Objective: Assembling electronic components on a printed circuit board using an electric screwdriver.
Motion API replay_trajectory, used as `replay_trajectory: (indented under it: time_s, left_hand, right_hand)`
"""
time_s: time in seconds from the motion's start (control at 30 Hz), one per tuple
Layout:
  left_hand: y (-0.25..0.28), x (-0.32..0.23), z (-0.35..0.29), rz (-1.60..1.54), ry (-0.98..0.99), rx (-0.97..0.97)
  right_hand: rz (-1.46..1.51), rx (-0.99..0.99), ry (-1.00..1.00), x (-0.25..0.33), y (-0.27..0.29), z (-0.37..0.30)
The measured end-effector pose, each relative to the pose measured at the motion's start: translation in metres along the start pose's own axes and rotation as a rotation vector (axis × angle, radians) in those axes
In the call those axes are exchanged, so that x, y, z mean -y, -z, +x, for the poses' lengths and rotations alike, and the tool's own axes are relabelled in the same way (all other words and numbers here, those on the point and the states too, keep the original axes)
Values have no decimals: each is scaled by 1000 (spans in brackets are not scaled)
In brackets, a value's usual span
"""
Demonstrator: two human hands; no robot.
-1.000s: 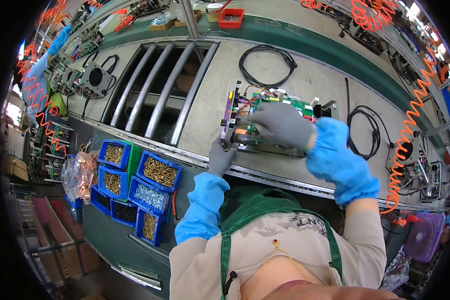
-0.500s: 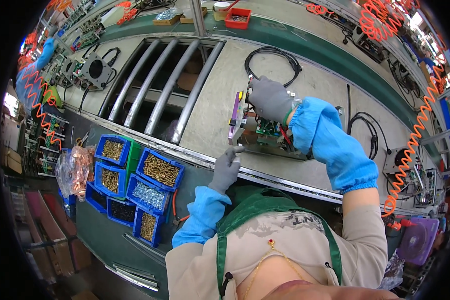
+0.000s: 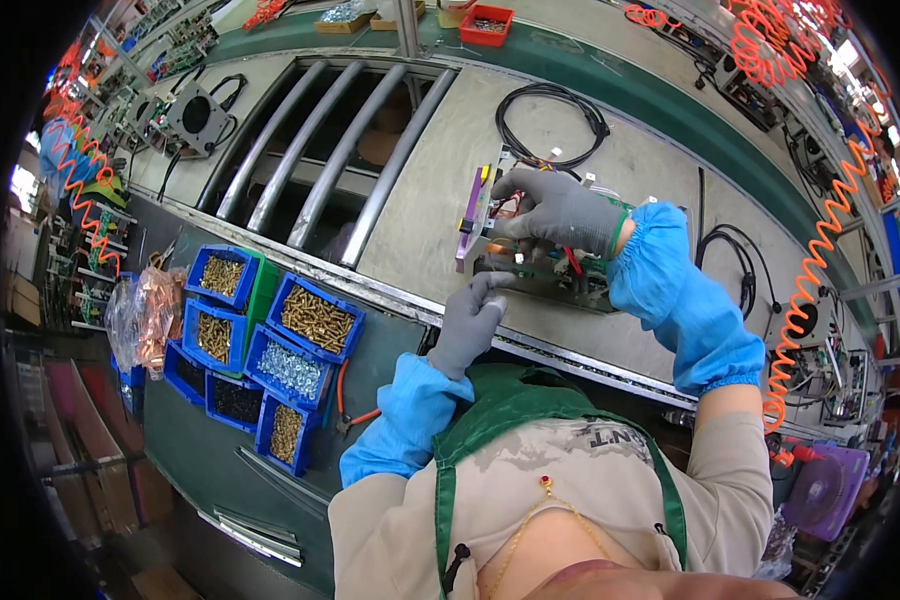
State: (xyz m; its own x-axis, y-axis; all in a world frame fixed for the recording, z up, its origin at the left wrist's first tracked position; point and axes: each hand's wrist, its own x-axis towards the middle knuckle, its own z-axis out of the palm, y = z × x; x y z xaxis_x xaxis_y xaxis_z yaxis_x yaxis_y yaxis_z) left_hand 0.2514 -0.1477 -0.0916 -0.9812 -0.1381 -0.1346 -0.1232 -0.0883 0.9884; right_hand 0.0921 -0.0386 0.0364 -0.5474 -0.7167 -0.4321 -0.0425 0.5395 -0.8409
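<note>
An electronic assembly with a green circuit board and coloured wires lies on the metal worktop in front of me. A purple-edged panel with yellow and black parts stands upright at its left end. My right hand, in a grey glove, reaches over the assembly with bent fingers close to the panel; what lies between those fingers is hidden. Below the panel, my left hand, also gloved, has its fingers curled and its fingertips at the assembly's near left corner. Whatever they pinch is too small to make out.
Blue bins of brass-coloured and silver fasteners stand at the left. Metal rollers lie beyond them. A coiled black cable rests behind the assembly. Red-handled pliers lie by my left sleeve. An orange coiled hose hangs at the right.
My right hand has come nearer and slightly right, its fingers lower over the assembly. My left hand has moved up and right to the assembly's near corner. The whole view has shifted slightly.
</note>
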Motion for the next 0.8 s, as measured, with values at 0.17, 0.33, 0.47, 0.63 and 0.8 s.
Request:
replay_trajectory:
  time_s: [0.17, 0.33, 0.47, 0.63, 0.8]
  left_hand:
    - [-9, -7, 10, -207, -68, -34]
    - [-8, 1, 17, -123, -126, -131]
    - [-5, -3, 20, -293, -46, -59]
    - [-2, 17, 31, -1052, 119, 310]
    - [-3, 15, 36, -1125, 94, 359]
  right_hand:
    - [0, -11, 0, -13, -10, 7]
    - [-119, -4, 59, -9, -10, 0]
    - [-483, 42, 347, -21, -2, -4]
    - [-672, 72, 539, -21, -1, 0]
    - [-152, 99, 169, -18, -2, -9]
